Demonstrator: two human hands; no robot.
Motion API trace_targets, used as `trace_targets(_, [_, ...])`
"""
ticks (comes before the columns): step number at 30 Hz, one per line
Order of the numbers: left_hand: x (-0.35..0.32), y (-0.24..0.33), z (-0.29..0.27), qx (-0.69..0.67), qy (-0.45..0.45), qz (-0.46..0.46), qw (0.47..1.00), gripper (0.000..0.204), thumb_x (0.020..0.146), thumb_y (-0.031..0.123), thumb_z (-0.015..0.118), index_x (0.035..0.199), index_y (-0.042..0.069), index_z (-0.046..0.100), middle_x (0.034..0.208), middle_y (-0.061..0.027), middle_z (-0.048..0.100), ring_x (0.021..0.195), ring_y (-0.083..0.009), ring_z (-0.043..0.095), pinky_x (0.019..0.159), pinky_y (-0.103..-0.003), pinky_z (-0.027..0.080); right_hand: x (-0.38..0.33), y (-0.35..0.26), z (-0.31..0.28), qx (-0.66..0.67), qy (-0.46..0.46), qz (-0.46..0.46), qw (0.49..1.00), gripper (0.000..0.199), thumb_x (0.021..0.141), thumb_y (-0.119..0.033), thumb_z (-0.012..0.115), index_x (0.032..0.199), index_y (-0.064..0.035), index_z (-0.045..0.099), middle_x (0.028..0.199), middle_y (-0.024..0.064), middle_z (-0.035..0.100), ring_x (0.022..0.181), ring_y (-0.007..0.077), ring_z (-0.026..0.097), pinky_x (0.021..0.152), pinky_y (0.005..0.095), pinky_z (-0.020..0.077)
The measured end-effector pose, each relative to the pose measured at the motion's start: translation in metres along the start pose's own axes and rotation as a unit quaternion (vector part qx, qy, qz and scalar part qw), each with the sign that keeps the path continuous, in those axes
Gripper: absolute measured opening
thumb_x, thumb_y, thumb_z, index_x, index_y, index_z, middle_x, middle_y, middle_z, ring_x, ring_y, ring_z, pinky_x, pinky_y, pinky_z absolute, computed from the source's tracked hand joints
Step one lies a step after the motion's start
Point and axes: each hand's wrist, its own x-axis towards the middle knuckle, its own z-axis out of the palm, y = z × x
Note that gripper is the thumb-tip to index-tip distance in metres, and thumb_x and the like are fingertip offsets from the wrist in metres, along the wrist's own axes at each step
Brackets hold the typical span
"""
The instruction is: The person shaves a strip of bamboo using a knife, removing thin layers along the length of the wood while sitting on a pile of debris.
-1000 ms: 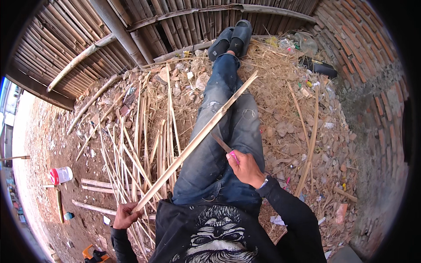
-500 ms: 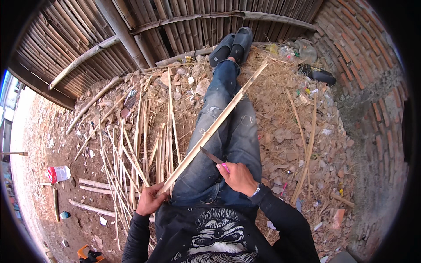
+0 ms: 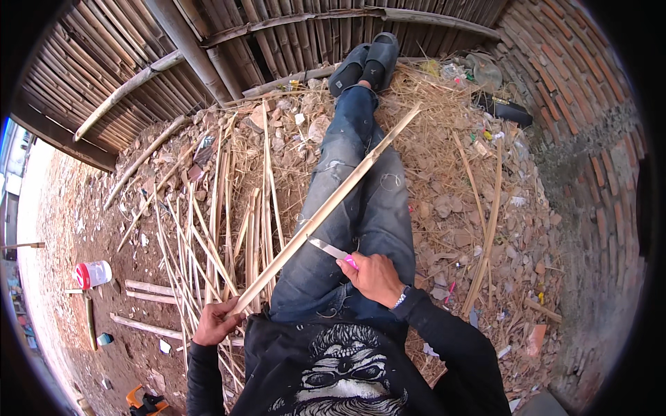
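Note:
A long pale bamboo strip (image 3: 333, 202) slants across my outstretched legs, from my left hip up toward my shoes. My left hand (image 3: 216, 322) is closed round its near end. In my right hand (image 3: 375, 279) is a knife (image 3: 329, 247) with a pink handle, its fingers wrapped round the grip. The blade points up and left, its tip at or very near the strip's lower edge; actual contact is hard to make out. A thin curled shaving (image 3: 302, 219) shows beside the strip, over my thigh.
Many split bamboo strips (image 3: 258, 243) lie on the ground at my left, and a few more (image 3: 485, 236) at my right. A red-lidded clear tub (image 3: 93, 274) stands far left. A brick wall (image 3: 590, 180) bounds the right, a bamboo wall (image 3: 305, 41) the far side.
My left hand has drawn the bamboo strip down and to the left. The knife has shifted slightly left, its blade now turned flatter and catching light.

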Motion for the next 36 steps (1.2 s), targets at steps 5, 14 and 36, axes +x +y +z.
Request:
trace_targets(5, [-0.005, -0.004, -0.022, -0.001, -0.021, -0.017, 1.0, 0.042, 0.096, 0.007, 0.072, 0.135, -0.009, 0.065, 0.08, 0.0017, 0.069, 0.067, -0.0027, 0.058, 0.06, -0.021, 0.046, -0.006, 0.003, 0.0, -0.006, 0.022, -0.036, 0.999, 0.043, 0.102, -0.045, 0.062, 0.085, -0.0067, 0.069, 0.065, 0.0214, 0.068, 0.061, 0.0454, 0.067, 0.054, 0.0557, 0.0526])
trace_targets(14, [0.022, 0.017, 0.019, 0.011, -0.039, 0.03, 0.999, 0.033, 0.098, 0.013, 0.074, 0.125, -0.006, 0.072, 0.075, 0.0018, 0.067, 0.063, -0.0019, 0.056, 0.055, -0.02, 0.042, 0.017, 0.003, 0.002, -0.035, 0.026, -0.009, 0.999, 0.047, 0.103, -0.047, 0.06, 0.083, -0.0053, 0.068, 0.063, 0.0221, 0.067, 0.059, 0.045, 0.067, 0.053, 0.0557, 0.0534])
trace_targets(36, [0.034, -0.018, 0.03, -0.062, -0.021, 0.007, 0.998, 0.035, 0.097, 0.008, 0.074, 0.13, -0.003, 0.07, 0.087, 0.0027, 0.069, 0.07, -0.0023, 0.059, 0.063, -0.019, 0.047, 0.062, 0.013, -0.003, 0.003, 0.03, 0.002, 1.0, 0.052, 0.106, -0.045, 0.055, 0.084, -0.0004, 0.068, 0.068, 0.0263, 0.066, 0.068, 0.0503, 0.066, 0.061, 0.0586, 0.0512])
